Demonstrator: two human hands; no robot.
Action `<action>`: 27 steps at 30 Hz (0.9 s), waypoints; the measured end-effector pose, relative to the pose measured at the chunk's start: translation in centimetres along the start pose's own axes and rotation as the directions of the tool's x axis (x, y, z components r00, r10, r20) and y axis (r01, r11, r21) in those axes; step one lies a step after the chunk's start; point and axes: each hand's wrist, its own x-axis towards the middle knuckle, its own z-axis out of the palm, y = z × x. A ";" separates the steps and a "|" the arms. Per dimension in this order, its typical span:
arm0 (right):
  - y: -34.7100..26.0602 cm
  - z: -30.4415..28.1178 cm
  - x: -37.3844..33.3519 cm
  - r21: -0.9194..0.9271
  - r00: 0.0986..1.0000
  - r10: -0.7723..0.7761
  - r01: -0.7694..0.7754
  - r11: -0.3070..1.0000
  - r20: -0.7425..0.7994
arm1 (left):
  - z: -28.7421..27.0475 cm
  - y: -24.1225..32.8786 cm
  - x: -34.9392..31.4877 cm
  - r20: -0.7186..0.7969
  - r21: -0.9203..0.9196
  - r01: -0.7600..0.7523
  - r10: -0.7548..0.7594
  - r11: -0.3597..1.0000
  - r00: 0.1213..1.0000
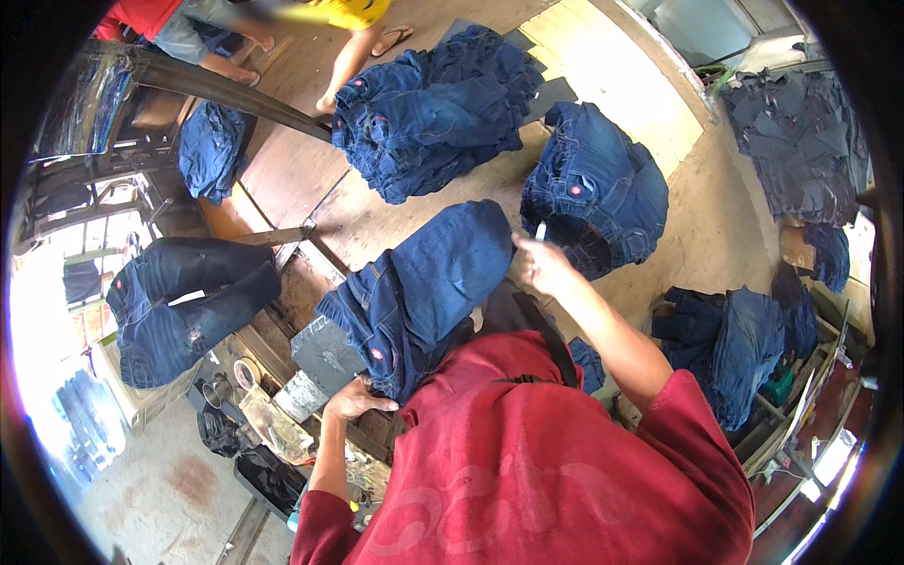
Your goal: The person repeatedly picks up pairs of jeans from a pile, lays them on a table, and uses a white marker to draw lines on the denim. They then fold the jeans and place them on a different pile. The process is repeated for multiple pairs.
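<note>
Left hand: fingers curled over the near edge of the folded jeans, pressing them at the waistband.
Right hand: raised just beside the jeans' far end, pinching a small white chalk between fingertips.
Folded jeans: lying on the wooden table, directly before the person.
Surroundings: two denim stacks farther back on the table.
</note>
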 end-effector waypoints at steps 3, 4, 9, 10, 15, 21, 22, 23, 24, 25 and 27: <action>-5.9 0.5 2.6 0.039 0.971 -0.239 0.240 0.970 -0.029 | 1.3 2.0 2.1 -0.072 -0.143 -0.162 0.153 0.976 0.986; -8.2 0.6 3.3 0.115 0.936 -0.351 0.348 0.930 0.003 | 1.9 3.6 3.5 -0.084 -0.137 -0.187 0.177 0.973 0.981; -20.2 0.4 3.5 0.165 0.807 -0.589 0.587 0.793 -0.043 | 6.9 13.7 12.8 -0.187 -0.310 -0.443 0.403 0.841 0.896; -21.0 0.2 2.4 -0.027 0.781 -0.624 0.624 0.781 -0.015 | 8.3 15.5 14.9 -0.199 -0.536 -0.535 0.518 0.653 0.832; -14.0 2.5 -4.3 -0.610 0.352 -0.897 0.783 0.125 0.267 | 9.0 18.0 17.7 -0.381 -0.841 -0.526 0.549 0.128 0.744; 1.6 6.0 -12.0 -0.509 0.310 -0.653 0.850 -0.136 0.691 | 2.2 10.7 8.7 -0.637 -0.754 -0.656 0.192 0.047 0.746; 3.6 6.9 -13.0 -0.557 0.444 -0.565 0.830 -0.034 0.695 | 1.3 9.2 7.2 -0.678 -0.729 -0.684 0.115 0.020 0.726; 5.0 7.4 -13.9 -0.602 0.591 -0.389 0.791 0.110 0.706 | 0.9 7.5 5.7 -0.744 -0.661 -0.750 0.103 0.036 0.660; 5.9 7.9 -14.1 -0.559 0.555 -0.335 0.824 0.095 0.761 | 1.0 6.0 4.8 -0.722 -0.667 -0.744 0.205 0.049 0.661; 6.4 8.2 -14.2 -0.568 0.572 -0.202 0.819 0.082 0.795 | 1.5 4.4 4.0 -0.717 -0.648 -0.759 0.291 0.056 0.634; 6.4 8.0 -13.7 -0.532 0.566 -0.220 0.824 0.195 0.794 | 4.1 1.9 4.0 -0.626 -0.707 -0.653 0.188 0.272 0.757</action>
